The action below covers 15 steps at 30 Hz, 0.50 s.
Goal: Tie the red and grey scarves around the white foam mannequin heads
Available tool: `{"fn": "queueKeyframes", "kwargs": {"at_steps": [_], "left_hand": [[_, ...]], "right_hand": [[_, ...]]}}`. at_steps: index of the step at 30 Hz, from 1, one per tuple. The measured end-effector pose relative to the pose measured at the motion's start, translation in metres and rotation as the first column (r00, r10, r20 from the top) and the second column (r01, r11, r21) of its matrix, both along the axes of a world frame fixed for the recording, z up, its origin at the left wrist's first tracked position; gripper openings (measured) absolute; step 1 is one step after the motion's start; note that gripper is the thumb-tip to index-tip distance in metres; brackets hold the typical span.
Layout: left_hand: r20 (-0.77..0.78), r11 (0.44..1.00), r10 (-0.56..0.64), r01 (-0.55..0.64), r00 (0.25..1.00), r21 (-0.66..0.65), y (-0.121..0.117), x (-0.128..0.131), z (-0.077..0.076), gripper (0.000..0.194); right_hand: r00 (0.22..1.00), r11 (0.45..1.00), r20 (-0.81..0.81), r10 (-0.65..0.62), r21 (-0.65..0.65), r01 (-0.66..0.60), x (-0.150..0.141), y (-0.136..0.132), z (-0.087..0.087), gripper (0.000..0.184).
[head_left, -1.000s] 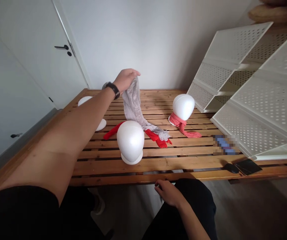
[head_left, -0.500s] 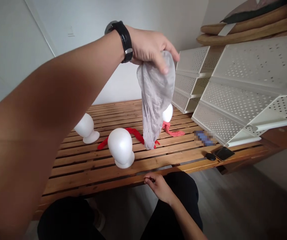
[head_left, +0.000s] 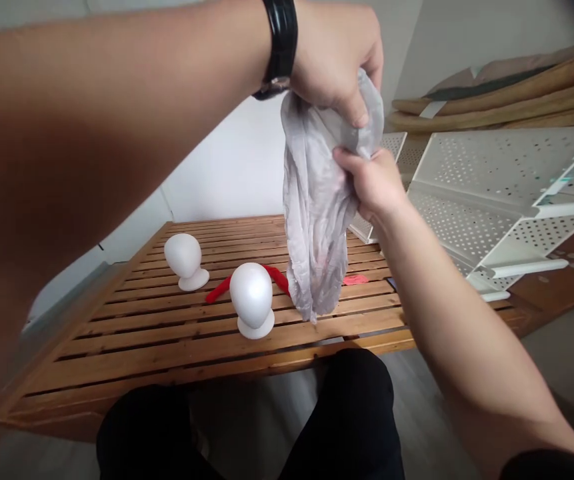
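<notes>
Pale grey cloth (head_left: 317, 200): held up in front of us, over the right part of the slatted desk (head_left: 141, 350) as we see it, hanging in long creased folds. We cannot tell whether its lower end touches the slats. Our left hand (head_left: 339, 53) is closed on the top edge, thumb pressed to the fabric. Our right hand (head_left: 377, 183) pinches it just below, thumb on the near face; its other fingers are partly hidden. Both hands are narrow and loaded with the one cloth, so we judge it to be under control at two nearby points, with the lower folds free to swing.

Around it: a front white head form (head_left: 251, 297) stands on its round base to the left of the cloth, apart from it. Behind that form lies a red cloth (head_left: 221, 289), partly hidden by the form and the grey folds. A rear white head form (head_left: 184, 257) stands farther left. A coral patch of fabric (head_left: 355, 280) shows to the right.

Outward: a white perforated rack (head_left: 497, 157) on the right, stacked cushions (head_left: 517, 100) beyond, a black watch (head_left: 281, 40) on our left wrist
</notes>
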State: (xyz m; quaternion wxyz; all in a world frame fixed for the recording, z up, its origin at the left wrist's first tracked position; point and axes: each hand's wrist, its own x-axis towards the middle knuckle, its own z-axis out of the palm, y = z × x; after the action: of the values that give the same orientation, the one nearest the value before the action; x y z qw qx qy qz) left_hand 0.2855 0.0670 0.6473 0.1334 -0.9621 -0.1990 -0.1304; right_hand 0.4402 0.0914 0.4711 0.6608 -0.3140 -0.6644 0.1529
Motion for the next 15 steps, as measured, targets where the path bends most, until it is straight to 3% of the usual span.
{"fn": "queueKeyframes", "kwargs": {"at_steps": [2,3,5,6,8,10,15], "left_hand": [[0.097,0.965,0.079,-0.052,0.992,-0.257,0.007,-0.019,0.017,0.038],[0.168,0.896,0.147,-0.059,0.975,-0.441,0.013,-0.028,0.024,0.044],[0.264,0.661,0.342,-0.031,0.902,-0.749,0.028,-0.044,0.037,0.058],[0.274,0.547,0.441,-0.014,0.855,-0.837,0.035,-0.05,0.042,0.06],[0.254,0.4,0.579,0.002,0.775,-0.917,0.045,-0.058,0.049,0.055],[0.247,0.355,0.607,0.02,0.756,-0.935,0.051,-0.061,0.054,0.05],[0.267,0.355,0.426,0.111,0.865,-0.928,0.066,-0.052,0.068,0.064]], "right_hand": [[0.995,0.99,-0.025,0.093,-0.105,-0.095,0.006,-0.009,0.021,0.034],[0.991,0.976,-0.019,0.133,-0.172,-0.135,0.01,-0.017,0.031,0.031],[0.977,0.924,0.042,0.21,-0.334,-0.185,0.018,-0.038,0.049,0.03],[0.963,0.887,0.1,0.25,-0.423,-0.186,0.021,-0.048,0.057,0.031],[0.911,0.801,0.238,0.338,-0.581,-0.145,0.025,-0.065,0.07,0.035],[0.847,0.755,0.334,0.413,-0.646,-0.113,0.024,-0.074,0.077,0.037],[0.817,0.793,0.304,0.49,-0.545,-0.273,0.007,-0.067,0.071,0.025]]}}
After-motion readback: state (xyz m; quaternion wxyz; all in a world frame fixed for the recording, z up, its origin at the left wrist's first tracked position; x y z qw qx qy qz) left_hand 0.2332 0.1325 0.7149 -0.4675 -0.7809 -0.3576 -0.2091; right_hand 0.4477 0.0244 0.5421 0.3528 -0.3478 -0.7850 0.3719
